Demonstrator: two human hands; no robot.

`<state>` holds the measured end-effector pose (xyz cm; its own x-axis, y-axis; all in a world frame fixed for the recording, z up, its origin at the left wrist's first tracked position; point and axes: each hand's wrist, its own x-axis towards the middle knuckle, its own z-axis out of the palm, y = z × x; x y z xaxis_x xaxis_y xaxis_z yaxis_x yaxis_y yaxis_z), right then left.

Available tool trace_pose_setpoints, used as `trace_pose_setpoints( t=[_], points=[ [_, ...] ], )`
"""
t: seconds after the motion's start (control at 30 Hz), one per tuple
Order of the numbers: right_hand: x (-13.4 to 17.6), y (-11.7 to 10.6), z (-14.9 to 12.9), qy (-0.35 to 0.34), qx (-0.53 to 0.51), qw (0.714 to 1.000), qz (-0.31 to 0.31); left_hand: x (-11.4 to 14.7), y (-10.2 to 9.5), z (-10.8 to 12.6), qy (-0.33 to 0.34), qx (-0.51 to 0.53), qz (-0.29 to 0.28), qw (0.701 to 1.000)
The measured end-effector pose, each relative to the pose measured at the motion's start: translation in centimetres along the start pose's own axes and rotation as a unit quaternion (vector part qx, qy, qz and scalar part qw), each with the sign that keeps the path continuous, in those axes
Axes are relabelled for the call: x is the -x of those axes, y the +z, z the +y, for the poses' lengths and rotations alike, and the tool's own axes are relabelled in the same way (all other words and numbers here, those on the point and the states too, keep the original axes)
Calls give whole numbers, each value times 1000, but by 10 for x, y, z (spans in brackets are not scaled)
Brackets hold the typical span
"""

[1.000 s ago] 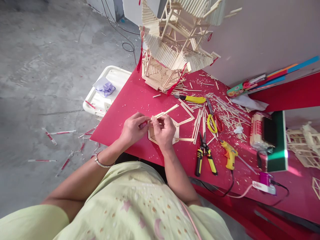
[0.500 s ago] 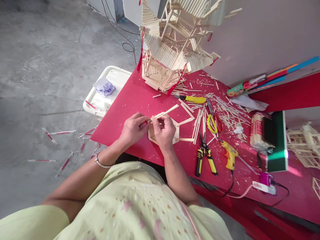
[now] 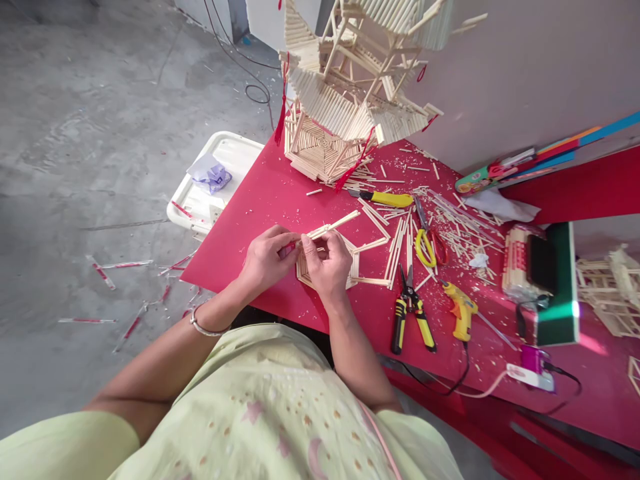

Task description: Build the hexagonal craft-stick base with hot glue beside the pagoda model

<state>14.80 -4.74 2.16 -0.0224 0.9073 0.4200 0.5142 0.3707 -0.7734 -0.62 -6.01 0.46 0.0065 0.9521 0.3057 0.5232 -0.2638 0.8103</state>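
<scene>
Both hands meet at the upper left corner of a small polygon frame of pale wooden sticks (image 3: 355, 264), which lies on the red tabletop near its front edge. My left hand (image 3: 270, 259) is closed, thumb and index finger pinched at that corner; what they grip is hidden. Its fingertips almost touch those of my right hand (image 3: 327, 265), whose fingers curl in a pinch on the frame's near-top side. Loose stick pairs (image 3: 371, 245) reach out from the frame to the right. A longer stick (image 3: 345, 219) slants up beyond my right knuckles.
A tall stick pagoda (image 3: 330, 100) with red tassels stands at the back. To the right lie a yellow utility knife (image 3: 391, 199), scissors (image 3: 425, 248), cutting pliers (image 3: 411, 313), a yellow glue gun (image 3: 460, 310) and scattered stick bits. A white stool (image 3: 235, 150) stands left of the red table (image 3: 235, 247).
Both hands stay at the same corner, with only a very slight shift of the fingertips. The whole view has moved a few pixels; nothing else differs.
</scene>
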Motion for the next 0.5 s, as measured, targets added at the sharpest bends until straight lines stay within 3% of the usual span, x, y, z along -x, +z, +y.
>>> trace_pose_setpoints(
  t=[0.23,0.5],
  points=[
    [-2,-3,-1,-18,53,998,-29,0,0,1,-12,1,-6,1000],
    [1,-9,-4,-22,39,997,-70,-1,-1,2,-18,9,-3,1000]
  ],
)
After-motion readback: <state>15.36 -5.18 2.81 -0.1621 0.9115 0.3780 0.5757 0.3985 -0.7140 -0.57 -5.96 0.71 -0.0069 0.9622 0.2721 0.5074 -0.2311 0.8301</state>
